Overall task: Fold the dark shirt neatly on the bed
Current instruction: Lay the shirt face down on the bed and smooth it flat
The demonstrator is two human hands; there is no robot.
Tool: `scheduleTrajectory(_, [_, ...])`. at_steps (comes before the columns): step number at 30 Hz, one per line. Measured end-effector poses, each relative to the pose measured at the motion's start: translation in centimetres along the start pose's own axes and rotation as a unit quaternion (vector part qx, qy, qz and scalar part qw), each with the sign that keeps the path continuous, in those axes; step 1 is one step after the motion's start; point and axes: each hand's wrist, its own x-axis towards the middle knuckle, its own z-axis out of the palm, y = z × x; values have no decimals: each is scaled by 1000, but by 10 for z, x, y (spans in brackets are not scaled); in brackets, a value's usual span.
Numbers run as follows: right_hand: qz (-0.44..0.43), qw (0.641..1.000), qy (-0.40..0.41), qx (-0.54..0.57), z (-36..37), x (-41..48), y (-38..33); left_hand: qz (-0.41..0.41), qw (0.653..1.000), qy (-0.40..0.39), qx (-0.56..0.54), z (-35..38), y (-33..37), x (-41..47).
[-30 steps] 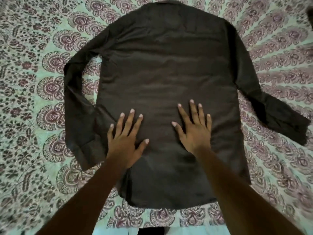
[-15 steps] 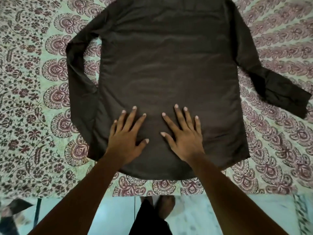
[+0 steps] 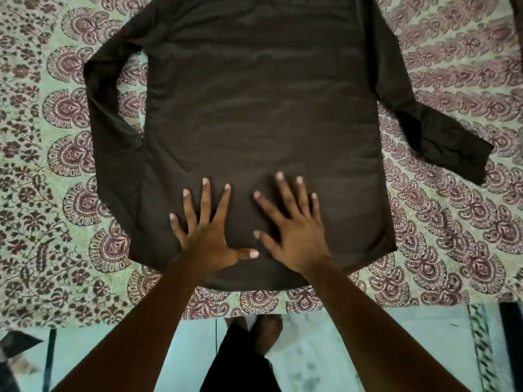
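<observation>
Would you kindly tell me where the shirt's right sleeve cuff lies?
In the head view, the cuff lies at the right on the patterned bedspread, angled away from the shirt.

dark shirt [image 3: 260, 108] collar cut off at top edge; bed [image 3: 42, 193] cropped on 3 sides

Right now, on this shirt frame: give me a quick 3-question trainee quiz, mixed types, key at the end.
1. True or false: both hands lie flat, fingers spread, on the lower part of the shirt.
2. Multiple choice: where does the sleeve on the person's right lie? A) folded across the back of the shirt B) spread out to the side on the bedsheet C) tucked under the shirt
3. Fill in: the hem nearest the person lies close to the bed's ____ edge.

Key
1. True: left hand and right hand press palm-down, holding nothing.
2. B
3. near
</observation>
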Motion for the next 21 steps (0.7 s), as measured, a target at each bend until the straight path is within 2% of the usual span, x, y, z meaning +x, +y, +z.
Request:
scheduleTrajectory(1, [0,1000,-8,-16,6,-13,2,-10,1000,-25,11,2,0,2])
scheduleTrajectory(3, [97,995,1,-32,9,-51,18,-14,998,-65,20,-1,-2,4])
scheduleTrajectory(7, [341,940,0,-3,-4,-103,55,-21,992,-122,20,-16,6,7])
scheduleTrajectory(9, [390,921,15,3,-10,-92,55,-25,990,-136,27,-19,10,8])
scheduleTrajectory(10, [371,928,34,3,-13,-78,49,-28,989,-140,28,-20,9,7])
scheduleTrajectory(11, [318,947,47,4,-17,-59,43,-31,989,-140,26,-20,9,7])
scheduleTrajectory(13, [138,990,26,9,-16,-22,34,-31,989,-140,26,-19,8,8])
scheduleTrajectory(14, [49,999,-1,-2,-15,-8,33,-29,989,-139,26,-18,8,9])
scheduleTrajectory(15, [3,1000,-21,-16,-11,-2,36,-28,990,-137,27,-18,7,9])
scheduleTrajectory(16, [20,999,-24,-28,-6,-4,42,-26,990,-135,28,-18,7,9])
scheduleTrajectory(17, [96,995,-12,-31,-2,-11,51,-25,990,-133,29,-18,6,9])
scheduleTrajectory(19, [303,953,19,2,-2,-36,71,-23,991,-128,33,-16,4,9])
scheduleTrajectory(21, [417,908,20,38,-8,-52,84,-22,992,-123,31,-16,4,9])
